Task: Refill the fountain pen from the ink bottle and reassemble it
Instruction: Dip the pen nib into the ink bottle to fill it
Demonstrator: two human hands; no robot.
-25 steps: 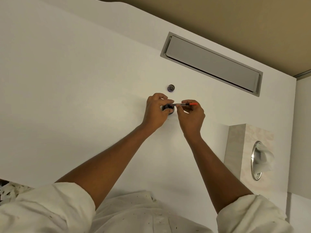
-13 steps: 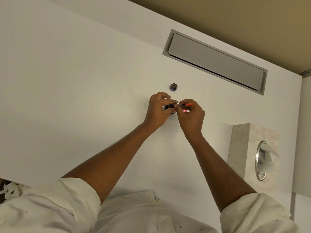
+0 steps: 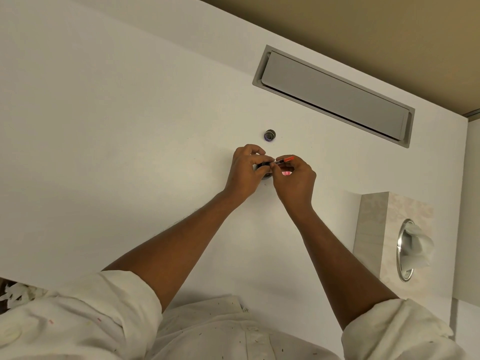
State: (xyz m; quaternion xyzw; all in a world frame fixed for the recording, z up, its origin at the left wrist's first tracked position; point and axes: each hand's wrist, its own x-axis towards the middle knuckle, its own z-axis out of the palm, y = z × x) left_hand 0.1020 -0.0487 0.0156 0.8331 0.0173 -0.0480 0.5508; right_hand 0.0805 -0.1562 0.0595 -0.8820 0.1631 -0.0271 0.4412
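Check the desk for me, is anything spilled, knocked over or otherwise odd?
No spill shows. The ink bottle stands between the left hand and right hand, its cap lying apart beyond them. The pen part is held at the bottle's mouth.

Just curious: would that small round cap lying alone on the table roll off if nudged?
Probably not: the cap seems to lie flat, open side up. It looks small and likely light, so a nudge might slide it across the smooth table.
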